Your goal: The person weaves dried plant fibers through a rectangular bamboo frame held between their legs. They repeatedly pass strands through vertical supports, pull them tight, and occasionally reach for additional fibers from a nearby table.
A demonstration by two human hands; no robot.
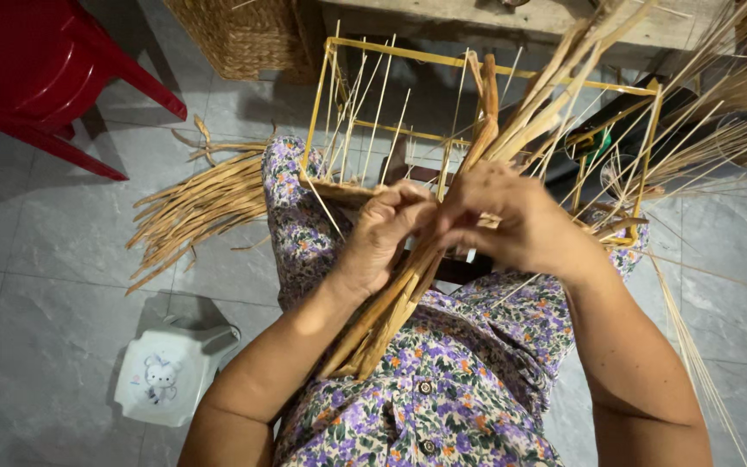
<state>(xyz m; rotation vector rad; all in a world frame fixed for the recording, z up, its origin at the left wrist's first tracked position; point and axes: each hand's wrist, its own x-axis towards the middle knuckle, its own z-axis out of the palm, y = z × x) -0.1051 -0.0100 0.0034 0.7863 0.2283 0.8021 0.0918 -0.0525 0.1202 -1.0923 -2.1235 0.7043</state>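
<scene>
The left hand (382, 233) sits in the middle of the frame. Its fingers are curled shut and pinch the dry straw strands (391, 311). The right hand (512, 227) is just beside it, to the right. It is curled shut too and holds the same strands where they meet the basket. The two hands touch at the fingertips.

The strands are long, flat and tan. They run in a slant from the lower middle of the frame, over the lap, up through both hands and on to the upper right. The loose lower end lies below the left hand, so that hand is nearer to it. The upper end fans out above the right hand.

Behind the hands stands a yellow frame (477, 62) with thin upright sticks, and a woven edge has begun at its bottom. It rests on the knees of the flowery dress (469, 380).

A pile of more strands (196, 207) lies on the grey floor at the left. A red chair (36, 60) is at the upper left. A small white stool (166, 372) is at the lower left.
</scene>
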